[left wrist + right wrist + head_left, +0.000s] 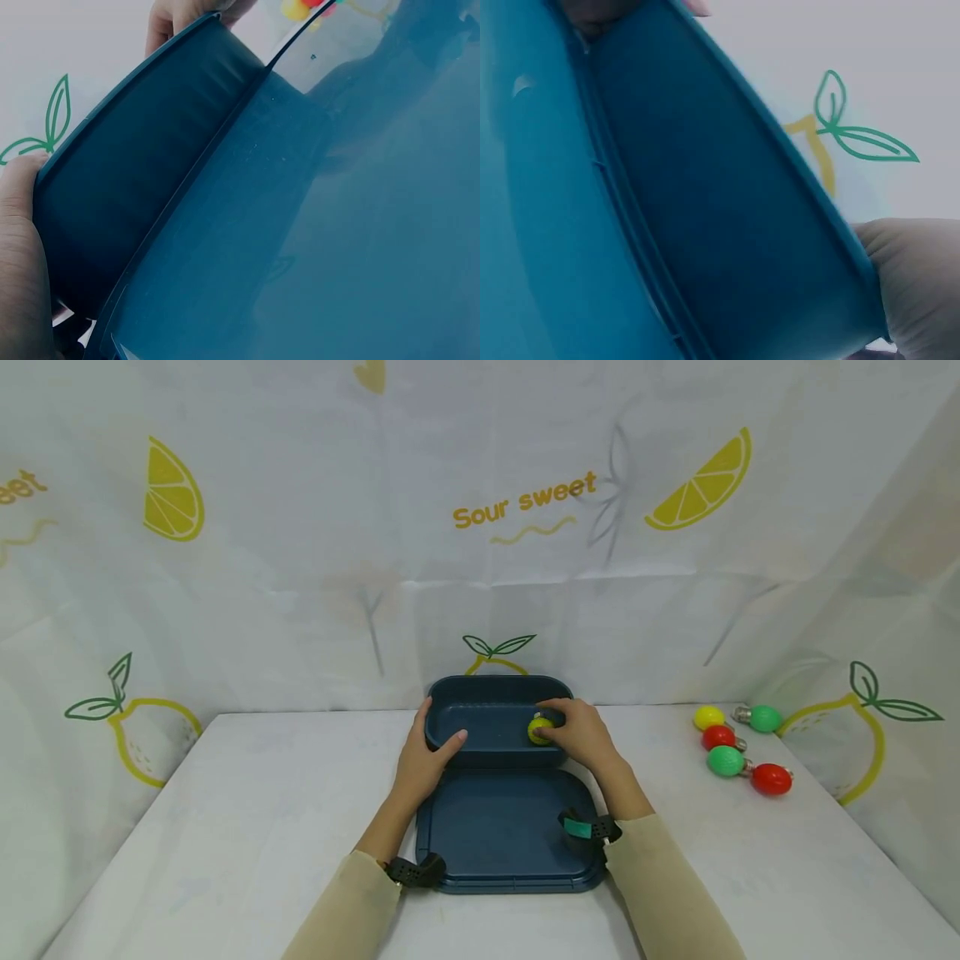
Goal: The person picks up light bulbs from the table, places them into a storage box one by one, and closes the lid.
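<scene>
A hand could pass over the white table (285, 810) left of the left hand (422, 760), or between the right hand (583, 735) and five light bulbs (726, 761) obstructing the far right.

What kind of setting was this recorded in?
Probably a small staged recording corner indoors: a white table backed by a hanging lemon-print sheet, with loose colored bulbs grouped toward its right edge.

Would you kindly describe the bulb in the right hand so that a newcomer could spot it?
Find the dark blue box beyond the flat blue lid. At the box's right end, the right hand pinches a yellow bulb, the only bulb being held.
</scene>
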Available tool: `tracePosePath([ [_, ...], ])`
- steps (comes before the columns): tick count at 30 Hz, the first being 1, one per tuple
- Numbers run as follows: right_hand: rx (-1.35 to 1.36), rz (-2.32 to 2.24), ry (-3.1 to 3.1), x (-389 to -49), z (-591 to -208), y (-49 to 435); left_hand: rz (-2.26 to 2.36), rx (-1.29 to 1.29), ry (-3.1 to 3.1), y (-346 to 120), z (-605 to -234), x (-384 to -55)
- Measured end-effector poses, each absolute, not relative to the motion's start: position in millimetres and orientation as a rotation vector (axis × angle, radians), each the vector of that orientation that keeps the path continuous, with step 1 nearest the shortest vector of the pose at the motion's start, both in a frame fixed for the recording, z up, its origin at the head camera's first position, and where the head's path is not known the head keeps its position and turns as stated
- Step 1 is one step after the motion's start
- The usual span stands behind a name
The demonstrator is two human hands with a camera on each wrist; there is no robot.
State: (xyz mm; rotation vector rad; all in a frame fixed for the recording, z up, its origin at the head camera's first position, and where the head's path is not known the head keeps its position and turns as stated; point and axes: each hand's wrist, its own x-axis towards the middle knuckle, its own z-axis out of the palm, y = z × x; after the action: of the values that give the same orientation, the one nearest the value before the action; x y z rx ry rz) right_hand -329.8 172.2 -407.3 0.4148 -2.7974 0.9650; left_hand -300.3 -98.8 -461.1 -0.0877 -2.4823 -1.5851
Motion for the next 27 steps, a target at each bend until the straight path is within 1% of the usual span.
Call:
tracePosePath([
  [6, 0.437, 1.103, -2.646, -326, -392, 190, -1.591, -0.097, -2.486, -97, -462, -301],
  [13, 0.463, 1.118, -2.58, -309, -367, 209, -1.584, -0.095, -2.486, -99, -461, -299],
  [27, 0.325, 0.821, -2.606, -267, -364, 270, -1.569, -0.088, -2.498, -99, -460, -296],
])
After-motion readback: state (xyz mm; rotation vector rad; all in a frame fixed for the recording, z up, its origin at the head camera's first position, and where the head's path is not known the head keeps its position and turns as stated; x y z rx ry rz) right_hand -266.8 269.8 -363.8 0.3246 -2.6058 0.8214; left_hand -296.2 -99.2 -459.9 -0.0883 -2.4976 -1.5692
